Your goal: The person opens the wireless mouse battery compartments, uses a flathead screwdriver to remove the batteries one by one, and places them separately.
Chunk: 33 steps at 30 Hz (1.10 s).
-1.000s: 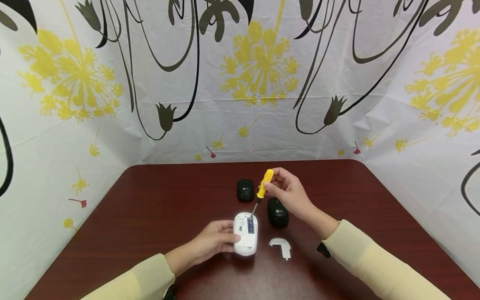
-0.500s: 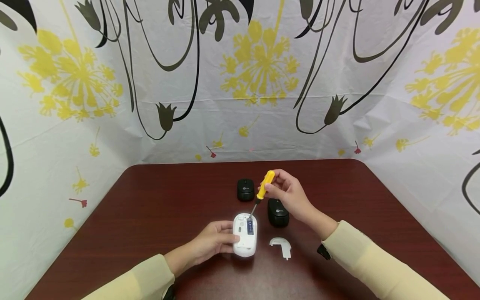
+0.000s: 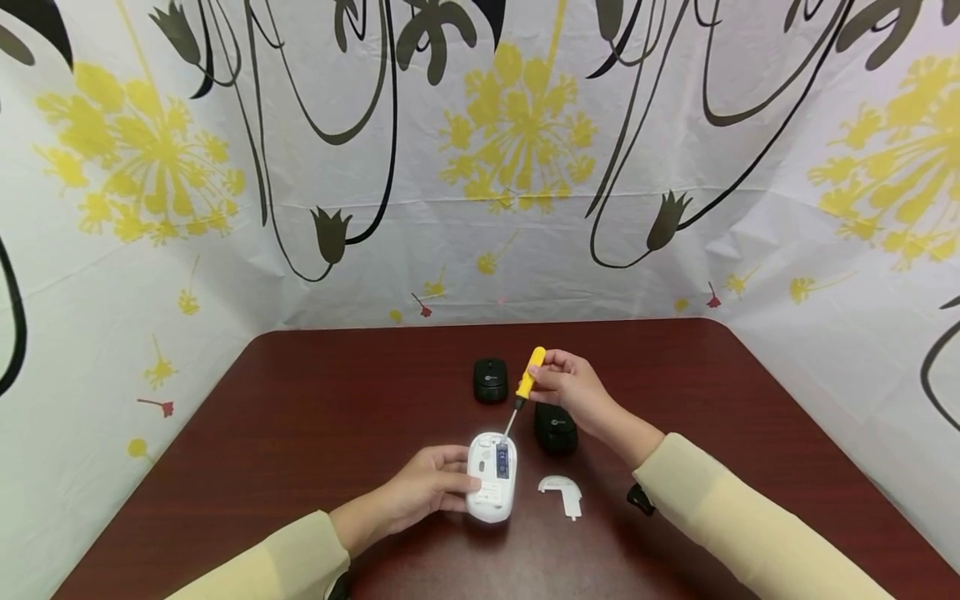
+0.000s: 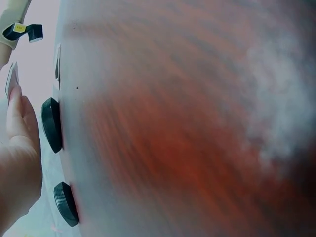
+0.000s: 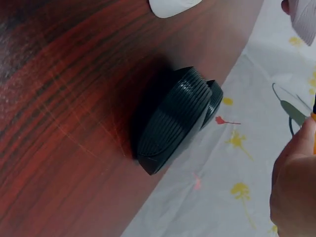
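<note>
My left hand point(image 3: 423, 487) grips a white computer mouse point(image 3: 489, 500) by its left side, underside facing up. Its battery bay lies uncovered, with a dark blue battery point(image 3: 502, 461) in it. In my right hand point(image 3: 577, 392) I pinch a yellow-handled screwdriver point(image 3: 531, 372), shaft slanting down, tip at the far end of the bay. The left wrist view shows the mouse point(image 4: 12, 81) edge-on, above the table. Only a sliver of the screwdriver handle point(image 5: 314, 133) enters the right wrist view. On the table, right of the mouse, lies its white battery cover point(image 3: 572, 500).
Two black mice stand on the dark red table point(image 3: 337, 400): one point(image 3: 491, 381) beyond the white mouse, another point(image 3: 556, 432) below my right hand. A patterned white cloth point(image 3: 420, 275) hangs behind the table's far edge.
My right hand and the screwdriver have come slightly lower and nearer. The white mouse has shifted a little toward me too. Both grips are kept.
</note>
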Available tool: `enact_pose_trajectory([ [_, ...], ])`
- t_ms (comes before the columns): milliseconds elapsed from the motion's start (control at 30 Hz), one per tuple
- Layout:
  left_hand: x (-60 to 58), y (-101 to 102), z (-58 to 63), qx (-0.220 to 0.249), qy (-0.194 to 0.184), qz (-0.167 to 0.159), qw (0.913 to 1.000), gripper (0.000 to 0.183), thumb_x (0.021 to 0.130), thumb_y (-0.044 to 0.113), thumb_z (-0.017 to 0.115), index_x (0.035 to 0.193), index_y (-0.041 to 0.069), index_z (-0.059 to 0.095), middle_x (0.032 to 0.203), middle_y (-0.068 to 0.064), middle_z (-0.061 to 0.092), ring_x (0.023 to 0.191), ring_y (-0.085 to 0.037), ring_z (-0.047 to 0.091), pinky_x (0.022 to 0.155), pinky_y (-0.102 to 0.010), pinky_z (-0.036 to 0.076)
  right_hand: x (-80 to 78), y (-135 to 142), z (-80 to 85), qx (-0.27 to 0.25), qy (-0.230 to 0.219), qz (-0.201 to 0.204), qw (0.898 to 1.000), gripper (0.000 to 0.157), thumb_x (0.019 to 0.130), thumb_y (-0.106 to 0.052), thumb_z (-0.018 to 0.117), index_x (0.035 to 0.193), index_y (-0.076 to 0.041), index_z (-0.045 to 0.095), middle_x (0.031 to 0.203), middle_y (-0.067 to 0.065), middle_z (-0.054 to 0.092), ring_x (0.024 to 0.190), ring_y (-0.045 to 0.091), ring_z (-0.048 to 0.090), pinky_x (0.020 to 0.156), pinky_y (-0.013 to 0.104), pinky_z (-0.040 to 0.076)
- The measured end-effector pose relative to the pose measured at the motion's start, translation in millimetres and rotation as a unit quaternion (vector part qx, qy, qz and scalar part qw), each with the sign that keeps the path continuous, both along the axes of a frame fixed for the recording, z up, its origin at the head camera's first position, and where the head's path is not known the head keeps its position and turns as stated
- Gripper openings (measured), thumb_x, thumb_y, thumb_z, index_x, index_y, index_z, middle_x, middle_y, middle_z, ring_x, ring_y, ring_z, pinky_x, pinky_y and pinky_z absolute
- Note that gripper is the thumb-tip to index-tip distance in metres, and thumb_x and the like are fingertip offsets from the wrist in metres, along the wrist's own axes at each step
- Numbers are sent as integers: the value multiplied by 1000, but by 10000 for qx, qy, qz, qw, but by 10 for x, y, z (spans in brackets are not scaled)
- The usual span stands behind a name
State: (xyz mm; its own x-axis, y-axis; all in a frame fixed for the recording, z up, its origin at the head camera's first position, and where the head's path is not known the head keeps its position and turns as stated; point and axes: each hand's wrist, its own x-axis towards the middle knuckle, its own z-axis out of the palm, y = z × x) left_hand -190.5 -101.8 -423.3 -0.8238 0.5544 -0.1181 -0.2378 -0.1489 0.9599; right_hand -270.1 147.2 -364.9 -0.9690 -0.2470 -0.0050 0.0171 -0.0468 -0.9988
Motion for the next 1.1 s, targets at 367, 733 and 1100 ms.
enact_pose_trajectory([
  [367, 7, 5, 1, -120, 23, -80, 9999, 51, 86, -4, 62, 132, -16, 44, 113, -20, 64, 94, -27, 67, 80, -42, 56, -110, -9, -92, -162, -933, 162, 9954, 16, 99, -6, 53, 107, 6, 47, 103, 16, 54, 83, 16, 66, 80, 30, 56],
  [733, 11, -1, 13, -87, -8, -72, 9999, 51, 86, -4, 62, 132, -16, 44, 113, -19, 64, 95, -26, 66, 81, -42, 56, -146, -40, -153, -71, -1338, 52, 9910, 19, 100, -7, 52, 111, 8, 48, 101, 16, 55, 79, 15, 66, 77, 28, 57],
  [1100, 21, 1, -4, -51, -18, -82, 10000, 49, 87, -5, 61, 132, -16, 45, 111, -19, 65, 94, -26, 66, 80, -42, 56, -163, -45, -211, -154, -1630, 179, 9864, 34, 101, -8, 50, 126, 14, 41, 100, 15, 55, 79, 13, 65, 76, 25, 56],
])
